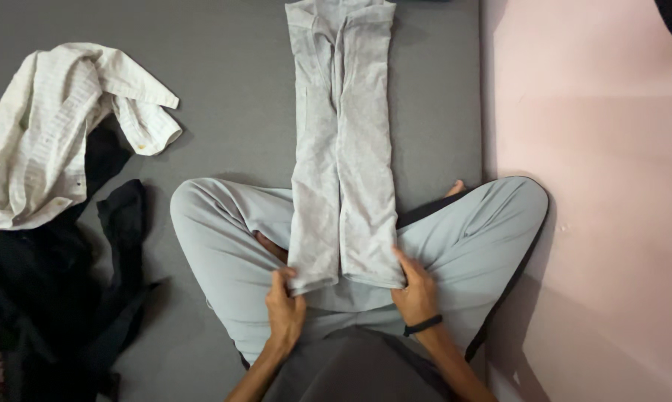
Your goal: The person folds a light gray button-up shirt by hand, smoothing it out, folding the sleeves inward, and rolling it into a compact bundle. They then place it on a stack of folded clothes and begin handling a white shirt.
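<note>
Both hands pinch the near hems of the grey trousers (pixel 341 141), which run from lower centre to the top edge over the grey mattress (pixel 224 89): left hand (pixel 285 307) and right hand (pixel 416 292) each closed on a leg. Even tension keeps the legs aligned.

No packages, labels, signs or screens show anywhere in this view.
</note>
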